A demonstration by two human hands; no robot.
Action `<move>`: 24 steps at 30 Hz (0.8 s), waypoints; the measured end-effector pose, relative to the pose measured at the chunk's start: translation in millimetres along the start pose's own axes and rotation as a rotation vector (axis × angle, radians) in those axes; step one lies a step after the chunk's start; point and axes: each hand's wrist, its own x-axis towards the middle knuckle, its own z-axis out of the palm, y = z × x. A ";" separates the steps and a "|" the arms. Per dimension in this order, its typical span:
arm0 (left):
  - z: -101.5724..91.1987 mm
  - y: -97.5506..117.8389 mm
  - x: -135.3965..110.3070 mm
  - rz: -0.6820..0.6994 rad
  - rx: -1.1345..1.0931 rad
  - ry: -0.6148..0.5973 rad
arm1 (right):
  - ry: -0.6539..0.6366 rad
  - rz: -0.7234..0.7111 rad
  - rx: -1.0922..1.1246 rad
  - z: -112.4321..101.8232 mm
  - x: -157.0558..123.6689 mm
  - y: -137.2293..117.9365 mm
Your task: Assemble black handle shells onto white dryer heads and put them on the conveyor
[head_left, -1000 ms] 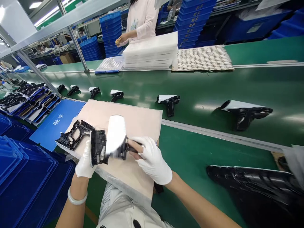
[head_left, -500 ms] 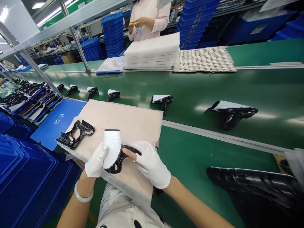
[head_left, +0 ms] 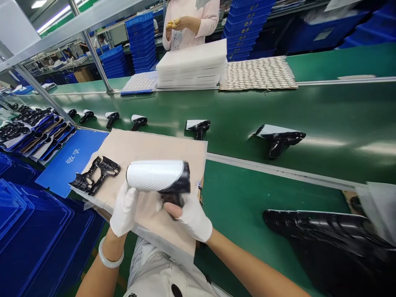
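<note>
Factory workbench, hands at centre: blue plastic crates (head_left: pixel 37 231) at 9 o'clock, black molded shells (head_left: pixel 94 175) at 10 o'clock on a beige sheet (head_left: pixel 173 148). Left gloved hand (head_left: pixel 123 210), fingers spread, sits under a white-and-black hair dryer (head_left: pixel 157 175) at 12 o'clock, contact unclear; right gloved hand (head_left: pixel 193 218) clenches its grip, green conveyor belt (head_left: pixel 247 107) at 2 o'clock

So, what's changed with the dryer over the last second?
The white-and-black dryer has turned from upright to lying sideways, its black end now toward the person's right. The right hand holds the black handle below, and the left hand sits under the barrel's white end. The black moulded frame stayed put on the beige sheet.
</note>
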 end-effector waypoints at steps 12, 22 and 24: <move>5.0 29.9 6.7 0.270 0.403 -0.146 | -0.637 0.949 0.928 -2.5 -16.2 27.2; 4.1 17.7 7.1 0.363 0.134 -0.107 | -0.225 0.850 0.926 0.3 -30.1 -36.9; 3.4 14.1 7.4 0.333 0.135 -0.088 | -0.226 0.798 0.870 -1.0 -34.5 -51.3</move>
